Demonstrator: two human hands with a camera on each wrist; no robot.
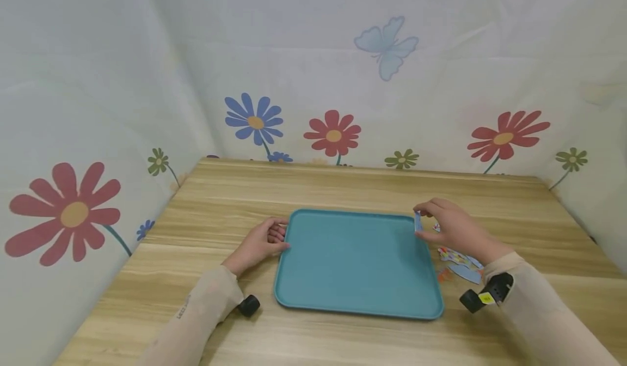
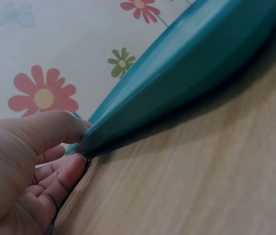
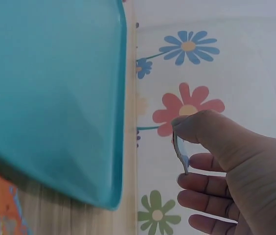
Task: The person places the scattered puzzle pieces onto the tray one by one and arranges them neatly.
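Observation:
My right hand (image 1: pixel 453 227) pinches a thin, flat blue piece (image 1: pixel 418 221) between thumb and fingers, above the far right corner of a teal tray (image 1: pixel 357 262). The right wrist view has this piece (image 3: pixel 180 152) nearly edge-on in the right hand (image 3: pixel 226 171), beside the tray (image 3: pixel 55 88). My left hand (image 1: pixel 259 243) is at the tray's left edge. Up close in the left wrist view, the thumb of the left hand (image 2: pixel 25 166) lies on the rim of the tray (image 2: pixel 167 83), with curled fingers beneath and beside it.
Right of the tray lie several flat cutout pieces: a colourful one (image 1: pixel 453 255), a pale blue one (image 1: pixel 465 273) and an orange one (image 1: pixel 444 274). A small piece (image 1: pixel 436 227) is by the right hand. A flowered cloth (image 1: pixel 294 55) hangs behind the wooden table (image 1: pixel 303 178).

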